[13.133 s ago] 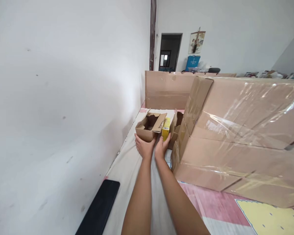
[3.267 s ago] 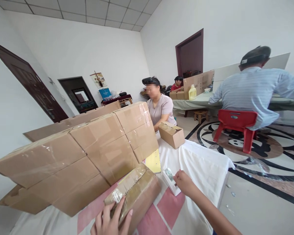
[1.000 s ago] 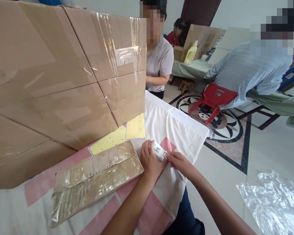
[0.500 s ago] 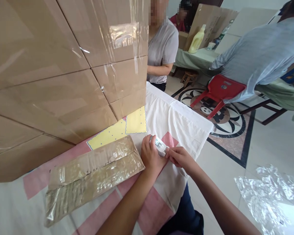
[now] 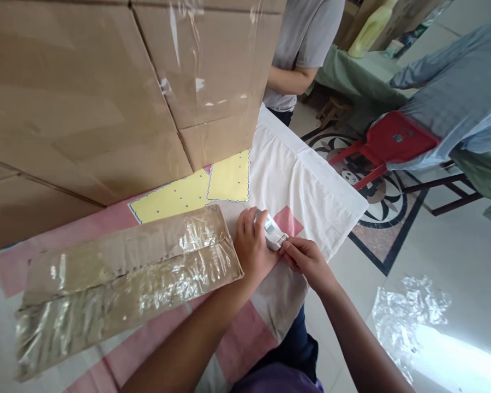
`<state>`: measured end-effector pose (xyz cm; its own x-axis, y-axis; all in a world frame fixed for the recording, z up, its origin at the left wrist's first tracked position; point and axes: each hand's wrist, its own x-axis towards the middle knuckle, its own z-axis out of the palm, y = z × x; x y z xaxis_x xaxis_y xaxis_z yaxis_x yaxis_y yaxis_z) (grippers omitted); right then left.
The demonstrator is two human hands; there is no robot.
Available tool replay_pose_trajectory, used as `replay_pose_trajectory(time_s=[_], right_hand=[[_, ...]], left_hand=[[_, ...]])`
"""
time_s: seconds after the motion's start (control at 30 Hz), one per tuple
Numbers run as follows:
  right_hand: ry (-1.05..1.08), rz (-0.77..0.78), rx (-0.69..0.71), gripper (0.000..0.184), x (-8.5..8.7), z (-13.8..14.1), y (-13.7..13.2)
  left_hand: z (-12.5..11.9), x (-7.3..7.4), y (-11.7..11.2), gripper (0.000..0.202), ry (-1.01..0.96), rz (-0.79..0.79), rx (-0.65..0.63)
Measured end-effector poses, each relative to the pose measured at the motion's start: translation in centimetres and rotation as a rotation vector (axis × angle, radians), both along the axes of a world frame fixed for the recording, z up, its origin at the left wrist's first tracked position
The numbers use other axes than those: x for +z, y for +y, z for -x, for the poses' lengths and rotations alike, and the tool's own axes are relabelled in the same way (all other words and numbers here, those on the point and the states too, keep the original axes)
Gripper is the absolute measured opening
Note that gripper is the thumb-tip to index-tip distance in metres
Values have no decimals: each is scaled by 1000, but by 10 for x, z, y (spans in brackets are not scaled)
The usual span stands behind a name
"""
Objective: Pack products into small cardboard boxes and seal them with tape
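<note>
My left hand (image 5: pixel 251 243) is closed around a small white tape measure (image 5: pixel 273 234), with its rounded case showing between the fingers. At the case's lower right end is a small metal-looking tab, where my right hand (image 5: pixel 305 256) pinches with thumb and forefinger. Hardly any blade shows between the two hands. Just left of my left hand lies a flat, long cardboard package (image 5: pixel 131 284) wrapped in shiny clear tape. Both hands are above the cloth-covered table (image 5: pixel 306 180), near its right edge.
A wall of stacked cardboard boxes (image 5: pixel 85 98) rises at the back left, with yellow patterned sheets (image 5: pixel 229 177) at its foot. Beyond the table are a standing person (image 5: pixel 306 33), a seated person on a red chair (image 5: pixel 396 139), and crumpled clear plastic (image 5: pixel 405 311) on the floor.
The view has tilted down and shifted, so the package and boxes appear further left. Both hands keep their hold on the tape measure, with little change between them.
</note>
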<state>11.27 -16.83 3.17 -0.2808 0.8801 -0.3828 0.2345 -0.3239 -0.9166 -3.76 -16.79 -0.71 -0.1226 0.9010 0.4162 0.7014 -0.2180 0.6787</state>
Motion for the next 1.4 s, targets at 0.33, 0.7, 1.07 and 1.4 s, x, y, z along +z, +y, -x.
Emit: replay_pose_trajectory(time_s=[0.33, 0.7, 1.07, 1.4], right_hand=[[-84, -68, -89, 35, -18, -2, -5], [-57, -23, -105, 37, -22, -2, -7], [35, 14, -132, 35, -19, 1, -4], [34, 26, -174, 36, -19, 4, -5]], left_hand=[[1, -2, -1, 71, -7, 2, -1], [1, 0, 0, 66, -33, 8, 3], [0, -1, 0, 68, -27, -1, 25], [-1, -2, 1, 67, -33, -2, 24]])
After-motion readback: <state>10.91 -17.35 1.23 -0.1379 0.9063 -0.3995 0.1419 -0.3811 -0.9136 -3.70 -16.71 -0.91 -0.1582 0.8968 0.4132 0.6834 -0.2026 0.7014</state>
